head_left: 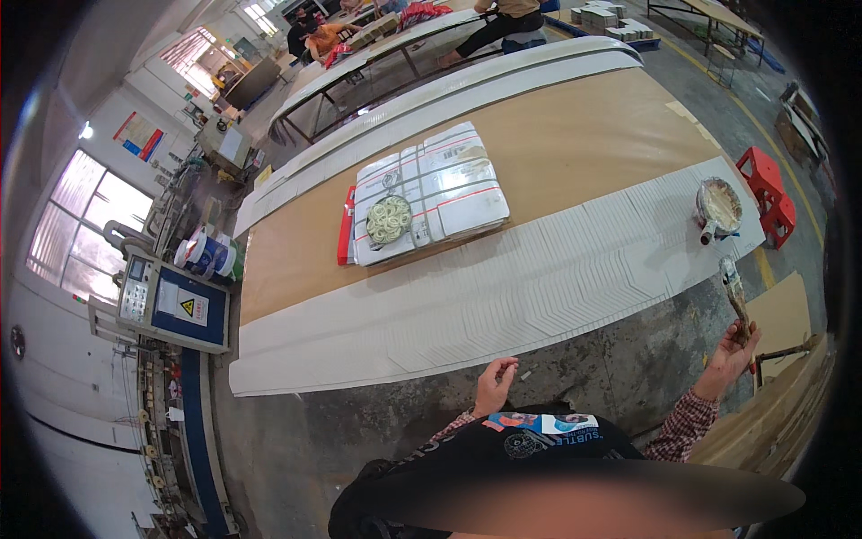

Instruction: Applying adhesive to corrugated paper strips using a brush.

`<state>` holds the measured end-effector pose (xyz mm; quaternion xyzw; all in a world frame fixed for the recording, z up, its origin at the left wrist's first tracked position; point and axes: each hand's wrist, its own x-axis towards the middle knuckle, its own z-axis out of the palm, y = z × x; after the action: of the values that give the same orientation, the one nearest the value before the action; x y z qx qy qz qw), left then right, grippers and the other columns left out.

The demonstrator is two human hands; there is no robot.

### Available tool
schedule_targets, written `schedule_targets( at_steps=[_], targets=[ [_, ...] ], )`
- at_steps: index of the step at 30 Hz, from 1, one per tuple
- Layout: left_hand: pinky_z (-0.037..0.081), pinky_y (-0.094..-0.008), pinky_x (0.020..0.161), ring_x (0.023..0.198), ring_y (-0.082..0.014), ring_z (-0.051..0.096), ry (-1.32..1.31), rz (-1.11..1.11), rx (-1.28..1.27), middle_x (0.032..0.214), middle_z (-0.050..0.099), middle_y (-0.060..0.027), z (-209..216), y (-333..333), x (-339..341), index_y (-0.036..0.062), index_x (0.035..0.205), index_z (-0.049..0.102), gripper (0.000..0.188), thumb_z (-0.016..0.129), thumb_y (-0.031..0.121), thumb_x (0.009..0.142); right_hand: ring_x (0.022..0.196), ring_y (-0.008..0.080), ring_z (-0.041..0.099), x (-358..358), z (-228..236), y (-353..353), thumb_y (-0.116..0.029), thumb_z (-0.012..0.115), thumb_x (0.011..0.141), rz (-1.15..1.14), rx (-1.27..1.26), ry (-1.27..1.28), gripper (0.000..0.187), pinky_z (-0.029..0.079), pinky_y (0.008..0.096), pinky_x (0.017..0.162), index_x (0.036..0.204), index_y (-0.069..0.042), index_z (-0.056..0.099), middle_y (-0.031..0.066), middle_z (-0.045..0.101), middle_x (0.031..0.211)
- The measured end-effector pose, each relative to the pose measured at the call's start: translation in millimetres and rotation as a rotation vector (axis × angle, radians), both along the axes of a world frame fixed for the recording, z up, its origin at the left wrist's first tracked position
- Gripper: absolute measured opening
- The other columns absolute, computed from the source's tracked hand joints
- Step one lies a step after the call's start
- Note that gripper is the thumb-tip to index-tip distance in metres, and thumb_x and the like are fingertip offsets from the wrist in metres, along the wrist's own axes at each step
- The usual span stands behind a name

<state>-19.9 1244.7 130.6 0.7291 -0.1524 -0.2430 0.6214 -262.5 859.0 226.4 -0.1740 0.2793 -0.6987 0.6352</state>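
My right hand [732,357], at the right, is closed round the handle of a paste brush [734,292]. The brush points up and away from me, its head coated in something whitish. Just beyond its tip stands a round pot [719,205] with pale paste inside and a short handle toward me. It rests on the right end of a long row of overlapping white sheets [467,310], fanned out with their edges showing. My left hand [495,384] hangs in front of my body near the table's front edge. Its fingers are curled together, with nothing visible in them.
On the brown-covered table [593,135] lies a strapped white bundle [449,180] with a roll of pale green tape [389,219] on top. Red stools [761,171] stand beyond the right end. A control cabinet [180,301] is at left. Other people [328,38] sit at a far table.
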Motion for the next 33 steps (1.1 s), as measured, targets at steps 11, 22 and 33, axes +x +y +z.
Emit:
schedule_targets(
  at_steps=[11,22,33],
  targets=[
    [0.046,-0.0245,0.074,0.083,-0.012,0.06,0.027,-0.134,-0.127,0.09,0.063,-0.0075,-17.9,-71.8,-22.2,0.0003,0.102,0.058,0.018,0.053,0.012,0.089,0.075,0.0191,0.059,-30.5,-0.2,-32.8,-0.02,0.058,0.089,0.049,-0.008,0.071,0.027,0.05,0.0258,0.061,0.104,0.002,0.056,0.0116,0.062,0.088],
    [0.046,-0.0244,0.077,0.087,-0.0117,0.059,-0.062,-0.171,-0.081,0.092,0.063,-0.0064,-4.1,-117.7,-27.8,-0.0008,0.102,0.058,0.018,0.052,0.011,0.09,0.073,0.0195,0.059,-30.3,24.3,-71.3,-0.019,0.057,0.089,0.016,-0.006,-0.005,0.028,0.053,0.0255,0.062,0.104,0.004,0.056,0.0129,0.061,0.087],
    [0.047,-0.0252,0.076,0.087,-0.0129,0.059,-0.17,-0.209,0.027,0.095,0.062,-0.0066,5.0,-218.3,-83.6,0.0014,0.103,0.058,0.019,0.054,0.013,0.089,0.076,0.0179,0.059,-77.7,-6.8,-197.5,-0.017,0.06,0.087,0.016,0.02,-0.034,0.03,0.052,0.0259,0.063,0.109,0.002,0.055,0.0109,0.061,0.093]
  ],
)
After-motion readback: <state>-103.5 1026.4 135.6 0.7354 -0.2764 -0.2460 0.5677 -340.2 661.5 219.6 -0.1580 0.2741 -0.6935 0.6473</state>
